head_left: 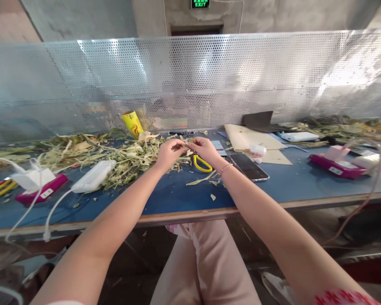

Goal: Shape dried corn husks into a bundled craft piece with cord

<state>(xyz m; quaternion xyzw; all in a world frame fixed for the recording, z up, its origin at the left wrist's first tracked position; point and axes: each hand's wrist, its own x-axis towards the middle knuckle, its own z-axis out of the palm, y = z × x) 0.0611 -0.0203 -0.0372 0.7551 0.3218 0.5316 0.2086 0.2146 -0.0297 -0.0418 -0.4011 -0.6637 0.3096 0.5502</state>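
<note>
My left hand (169,153) and right hand (205,150) meet above the blue table (178,195), fingertips pinched shut on a thin dried strip (186,145) between them. The strip runs left to right, its long axis across me from one set of fingers to the other; which end is which I cannot tell. Just below my right fingers lie the yellow scissors (202,164). The pile of dried leaves (120,157) spreads leftward from my left fingers. A phone (249,166) lies just beyond my right wrist.
</note>
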